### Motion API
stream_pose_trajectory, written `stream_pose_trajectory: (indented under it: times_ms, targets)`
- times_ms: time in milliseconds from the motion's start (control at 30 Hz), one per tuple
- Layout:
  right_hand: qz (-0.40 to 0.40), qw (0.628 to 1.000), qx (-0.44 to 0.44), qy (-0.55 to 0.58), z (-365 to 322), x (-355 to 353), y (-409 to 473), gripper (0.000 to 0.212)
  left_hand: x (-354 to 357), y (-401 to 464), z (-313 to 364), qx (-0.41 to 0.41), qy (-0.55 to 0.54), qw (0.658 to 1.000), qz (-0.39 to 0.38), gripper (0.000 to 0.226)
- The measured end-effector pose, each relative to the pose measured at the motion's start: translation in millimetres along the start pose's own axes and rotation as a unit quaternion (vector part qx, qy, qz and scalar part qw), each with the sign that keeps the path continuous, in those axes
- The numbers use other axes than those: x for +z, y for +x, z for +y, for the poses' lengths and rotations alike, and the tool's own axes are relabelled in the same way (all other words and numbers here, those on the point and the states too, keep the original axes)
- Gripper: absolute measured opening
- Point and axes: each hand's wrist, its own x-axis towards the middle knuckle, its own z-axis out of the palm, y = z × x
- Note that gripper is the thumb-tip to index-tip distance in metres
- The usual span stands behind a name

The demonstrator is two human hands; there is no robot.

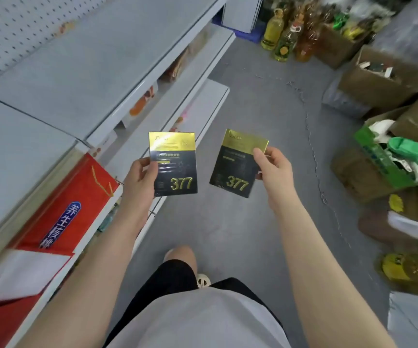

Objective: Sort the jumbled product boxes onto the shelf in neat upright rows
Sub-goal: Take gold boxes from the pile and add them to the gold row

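Note:
I hold two flat black-and-gold product boxes marked 377 over the aisle floor. My left hand point(140, 179) grips the left box point(175, 167) by its left edge, upright and facing me. My right hand point(273, 169) pinches the right box point(235, 169) at its right edge, and this box is tilted slightly. The white shelf unit point(72, 79) runs along my left, its top board bare. Lower shelves point(177, 96) hold a few orange and pink packages.
A red gift box with a gold handle point(72, 204) lies on the shelf at lower left. Oil bottles point(283, 38) stand at the far end. Cardboard boxes point(376, 81) and a green box of goods point(388, 162) crowd the right side. Grey floor point(253, 109) lies between.

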Motion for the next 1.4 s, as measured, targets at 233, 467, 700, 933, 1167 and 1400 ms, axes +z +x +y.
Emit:
stream_pose_trajectory:
  times_ms: [233, 467, 700, 933, 1167, 1400]
  targets:
    - [0.014, 1.000, -0.009, -0.008, -38, -3, 139, 0.019, 85, 121, 39, 0.028, 0.019, 0.999, -0.018, 0.021]
    - [0.019, 0.999, -0.020, -0.035, -105, 8, 284, 0.019, 167, 247, 113, 0.044, 0.030, 0.998, -0.026, 0.011]
    - [0.014, 0.999, -0.029, -0.024, -151, 13, 432, 0.018, 241, 362, 175, 0.048, 0.010, 0.999, 0.014, 0.010]
    - [-0.061, 0.996, -0.064, -0.025, -212, 25, 598, 0.017, 318, 474, 217, 0.092, -0.020, 0.988, 0.125, 0.015]
    - [-0.147, 0.981, -0.116, -0.056, -287, 62, 742, 0.007, 375, 555, 256, 0.083, -0.023, 0.973, 0.215, 0.020]
    - [-0.191, 0.957, -0.203, -0.078, -341, 134, 855, 0.018, 385, 643, 289, 0.109, 0.019, 0.953, 0.282, 0.025]
